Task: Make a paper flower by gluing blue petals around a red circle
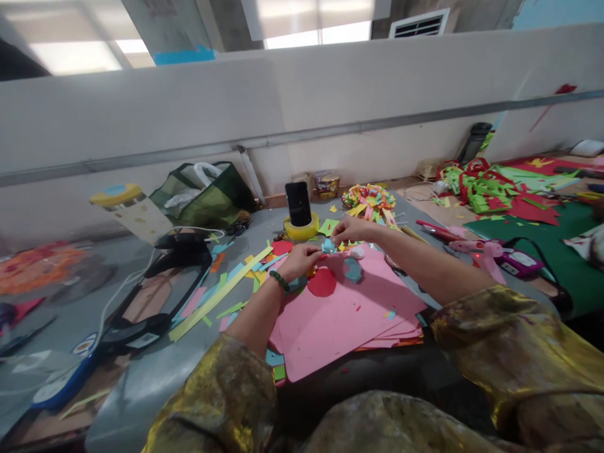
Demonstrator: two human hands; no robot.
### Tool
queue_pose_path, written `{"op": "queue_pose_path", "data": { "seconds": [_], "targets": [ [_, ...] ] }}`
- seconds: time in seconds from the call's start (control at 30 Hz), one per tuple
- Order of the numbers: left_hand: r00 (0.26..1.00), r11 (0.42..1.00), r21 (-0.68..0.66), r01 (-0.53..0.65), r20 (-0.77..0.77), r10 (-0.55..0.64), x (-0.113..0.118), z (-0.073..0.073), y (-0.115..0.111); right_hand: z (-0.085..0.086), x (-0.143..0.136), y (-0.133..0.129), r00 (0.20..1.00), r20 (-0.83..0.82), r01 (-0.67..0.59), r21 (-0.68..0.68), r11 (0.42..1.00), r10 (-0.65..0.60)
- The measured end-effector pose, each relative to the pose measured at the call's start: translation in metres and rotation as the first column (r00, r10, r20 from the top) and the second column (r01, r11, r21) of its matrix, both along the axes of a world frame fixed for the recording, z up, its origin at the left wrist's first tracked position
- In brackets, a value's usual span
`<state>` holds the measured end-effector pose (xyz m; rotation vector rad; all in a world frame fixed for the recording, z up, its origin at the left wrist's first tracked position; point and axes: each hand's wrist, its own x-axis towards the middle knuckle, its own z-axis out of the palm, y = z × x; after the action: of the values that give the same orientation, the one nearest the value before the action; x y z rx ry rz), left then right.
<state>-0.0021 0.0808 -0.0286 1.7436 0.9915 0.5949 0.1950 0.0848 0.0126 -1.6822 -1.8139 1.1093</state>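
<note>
Left forearm (260,318) angles up and inward; right forearm (425,261) comes across flatter — the two converge out front. Left grip (301,261) pinched, pointing inward. Right grip (352,231) slightly higher in view, also pinched, knuckles up, tips angled down — grips just beside each other, tips almost meeting.

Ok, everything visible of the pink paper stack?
The pink paper stack lies flat, its sheets plain, thin and misaligned at the right; the top sheet's near left corner looks rounded. A red paper disc, a blue paper piece and small scraps rest on it. The left hand and right hand are at its far end; contact unclear.
</note>
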Motion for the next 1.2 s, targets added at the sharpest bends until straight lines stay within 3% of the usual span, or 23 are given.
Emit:
{"op": "queue_pose_path", "data": {
  "seconds": [0.2,0.4,0.53,0.67,0.8,0.9,1.03,1.2],
  "targets": [
    [0.982,0.973,0.184,-0.138,-0.103,0.158,-0.011,0.005,0.012,-0.007,0.000,0.004,0.976,0.210,0.046,0.085,0.995,-0.063],
    [0.903,0.929,0.321,-0.187,-0.316,0.291,-0.033,0.011,0.027,0.013,-0.001,-0.017,0.918,0.390,-0.015,0.214,0.977,-0.071],
    [0.846,0.939,0.326,-0.109,-0.465,0.259,-0.047,0.024,0.028,0.028,-0.012,-0.058,0.884,0.468,-0.125,0.237,0.963,0.000],
    [0.788,0.955,0.293,-0.038,-0.579,0.209,-0.063,0.044,0.020,0.029,-0.023,-0.122,0.785,0.618,-0.266,0.286,0.920,0.035],
    [0.678,0.957,0.235,0.172,-0.733,0.058,-0.061,0.044,-0.002,0.012,-0.016,-0.179,0.840,0.537,-0.302,0.352,0.886,0.073],
    [0.630,0.951,0.239,0.198,-0.774,0.063,-0.053,0.034,-0.017,-0.004,0.001,-0.202,0.922,0.387,-0.171,0.443,0.880,-0.016],
    [0.659,0.961,0.168,0.221,-0.752,-0.020,-0.051,0.025,-0.024,-0.016,0.022,-0.216,0.955,0.254,0.029,0.443,0.896,-0.156],
    [0.778,0.978,0.166,0.130,-0.628,0.003,-0.055,0.024,-0.024,-0.023,0.033,-0.221,0.956,0.243,0.051,0.416,0.908,-0.165]
  ]
}}
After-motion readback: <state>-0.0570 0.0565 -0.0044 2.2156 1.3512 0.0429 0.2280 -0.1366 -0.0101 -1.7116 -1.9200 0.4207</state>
